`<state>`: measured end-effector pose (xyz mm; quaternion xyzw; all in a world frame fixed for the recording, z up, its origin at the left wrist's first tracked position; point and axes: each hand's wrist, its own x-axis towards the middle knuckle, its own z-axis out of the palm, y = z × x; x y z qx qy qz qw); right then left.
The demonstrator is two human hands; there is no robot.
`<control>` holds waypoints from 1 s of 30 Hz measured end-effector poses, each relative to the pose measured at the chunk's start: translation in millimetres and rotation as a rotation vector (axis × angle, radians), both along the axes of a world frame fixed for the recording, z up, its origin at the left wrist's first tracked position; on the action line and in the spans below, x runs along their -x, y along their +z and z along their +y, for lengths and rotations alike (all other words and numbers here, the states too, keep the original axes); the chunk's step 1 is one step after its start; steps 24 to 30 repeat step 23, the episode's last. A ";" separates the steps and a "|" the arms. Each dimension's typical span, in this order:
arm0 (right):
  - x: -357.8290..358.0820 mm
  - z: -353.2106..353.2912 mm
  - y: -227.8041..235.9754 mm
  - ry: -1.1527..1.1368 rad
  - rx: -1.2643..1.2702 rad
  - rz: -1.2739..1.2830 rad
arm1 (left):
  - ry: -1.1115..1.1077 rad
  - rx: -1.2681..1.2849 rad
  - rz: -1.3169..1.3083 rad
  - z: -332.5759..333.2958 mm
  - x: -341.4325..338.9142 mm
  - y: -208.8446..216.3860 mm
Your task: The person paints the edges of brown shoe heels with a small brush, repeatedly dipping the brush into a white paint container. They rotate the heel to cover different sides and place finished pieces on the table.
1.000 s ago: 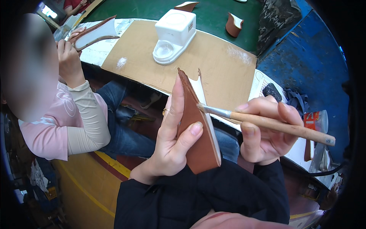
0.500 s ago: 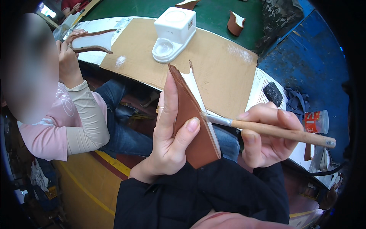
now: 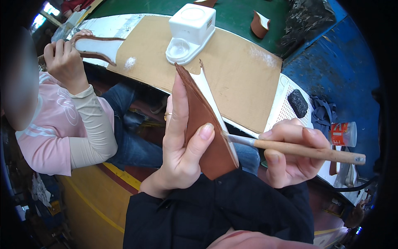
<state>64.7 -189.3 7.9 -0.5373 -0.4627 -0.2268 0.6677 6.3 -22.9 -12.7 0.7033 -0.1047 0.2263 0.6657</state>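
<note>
My left hand [image 3: 178, 153] is closed round a brown leather shoe upper [image 3: 207, 120] with a white lining, its thumb pressed on the brown outer face. The piece stands tilted, its narrow end up near the bench. In my right hand [image 3: 294, 153] is a paintbrush [image 3: 298, 150] with a wooden handle and a metal ferrule, gripped between thumb and fingers. Its bristles touch the right-hand edge of the leather, just beside my left thumb. Beyond the leather, a white plastic dispenser [image 3: 190, 25] with a round cup at its front stands on the cardboard.
Brown cardboard [image 3: 244, 87] covers the bench. A co-worker in a pink shirt [image 3: 49, 120] sits at the left, holding a similar curved piece [image 3: 97, 45]. A dark block [image 3: 297, 103], blue cloth [image 3: 323, 112] and a clear cup [image 3: 344, 134] lie at the right. Another leather piece [image 3: 259, 25] rests on the green surface.
The brush tip has moved a little down along the leather's edge. My left hand and the leather have shifted slightly up and left. The co-worker's near hand has moved left, off the piece.
</note>
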 end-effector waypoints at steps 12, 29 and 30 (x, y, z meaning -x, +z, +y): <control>1.4 -3.0 10.4 0.069 0.269 0.335 | 0.042 0.121 0.075 12.1 -3.0 -10.0; -126.1 87.9 -49.7 -0.022 0.168 0.567 | -0.293 1.340 0.511 43.8 15.1 -67.7; -126.1 87.9 -49.7 -0.022 0.168 0.567 | -0.293 1.340 0.511 43.8 15.1 -67.7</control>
